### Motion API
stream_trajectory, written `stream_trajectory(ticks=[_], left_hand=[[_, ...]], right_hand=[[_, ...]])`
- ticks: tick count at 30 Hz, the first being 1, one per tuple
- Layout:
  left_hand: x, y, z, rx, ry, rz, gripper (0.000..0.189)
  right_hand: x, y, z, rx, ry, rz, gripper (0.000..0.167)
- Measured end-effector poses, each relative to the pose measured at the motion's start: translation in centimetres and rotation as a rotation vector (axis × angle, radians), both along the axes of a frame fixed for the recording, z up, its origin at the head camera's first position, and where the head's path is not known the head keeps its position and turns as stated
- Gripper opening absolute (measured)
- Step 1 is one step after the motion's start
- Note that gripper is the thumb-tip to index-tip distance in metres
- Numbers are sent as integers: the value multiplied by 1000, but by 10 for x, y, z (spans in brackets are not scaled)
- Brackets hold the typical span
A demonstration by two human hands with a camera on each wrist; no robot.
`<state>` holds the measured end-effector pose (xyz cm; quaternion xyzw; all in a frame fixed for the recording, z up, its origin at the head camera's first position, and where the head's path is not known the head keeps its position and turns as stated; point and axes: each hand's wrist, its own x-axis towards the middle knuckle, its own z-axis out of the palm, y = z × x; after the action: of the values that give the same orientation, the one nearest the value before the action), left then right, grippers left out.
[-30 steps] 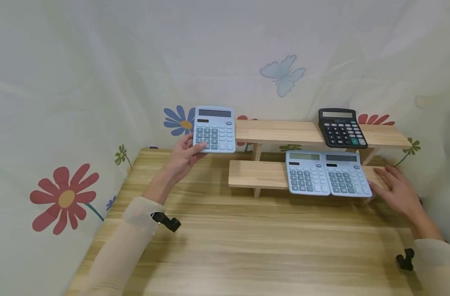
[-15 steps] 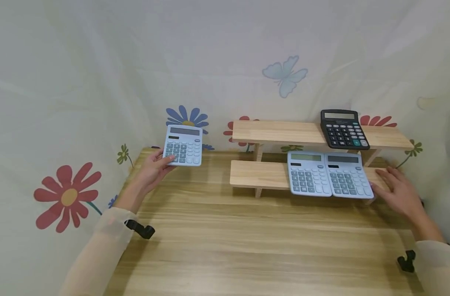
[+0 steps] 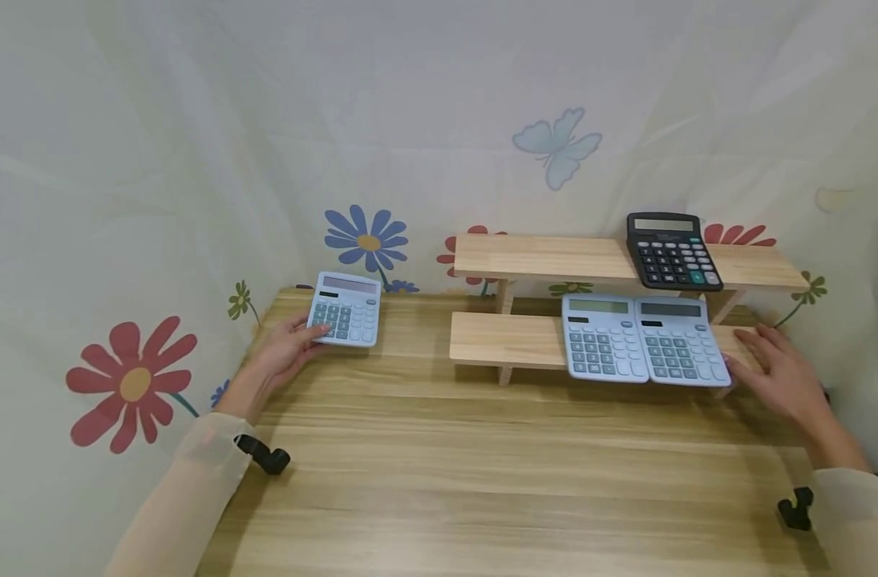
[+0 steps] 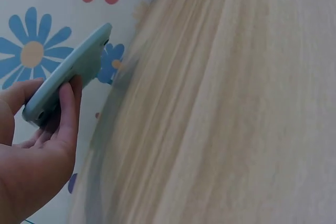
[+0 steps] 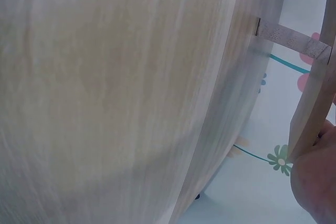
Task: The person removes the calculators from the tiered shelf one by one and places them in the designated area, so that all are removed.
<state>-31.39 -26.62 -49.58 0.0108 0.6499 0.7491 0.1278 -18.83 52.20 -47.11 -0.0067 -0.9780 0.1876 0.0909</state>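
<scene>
My left hand [image 3: 287, 350] pinches a light blue calculator [image 3: 346, 308] at its lower left corner, thumb over the keys and fingers underneath. In the left wrist view the calculator [image 4: 73, 72] appears tilted edge-on, above the tabletop. My right hand [image 3: 781, 377] rests on the right end of the lower wooden shelf [image 3: 507, 338], fingers extended, thumb at the edge of a light blue calculator [image 3: 677, 340]. Beside that one lies another light blue calculator [image 3: 603, 338], their sides meeting. A black calculator [image 3: 672, 250] sits on the upper shelf [image 3: 543, 255], toward the right.
The two-tier wooden rack stands at the back right of the wood-grain table [image 3: 482, 473]. Behind it and along the left hangs a pale curtain [image 3: 424, 120] printed with flowers and a butterfly. Black wrist mounts [image 3: 265, 455] stick out from both sleeves.
My left hand has carried its calculator left and downward, from beside the upper shelf's left end to lower over the table's back left. The right hand has stayed at the shelf end.
</scene>
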Motion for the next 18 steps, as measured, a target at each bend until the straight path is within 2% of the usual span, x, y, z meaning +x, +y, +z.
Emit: stream_trajectory(ticks=[8,18], left_hand=[[-4,-2,-11,-39,-56,16,75],[-3,-15,-16,-72,-55,10,73]], right_hand=[[1,0,0,-1,-5,-11,76],[0,0,1,-14,-32,-18,78]])
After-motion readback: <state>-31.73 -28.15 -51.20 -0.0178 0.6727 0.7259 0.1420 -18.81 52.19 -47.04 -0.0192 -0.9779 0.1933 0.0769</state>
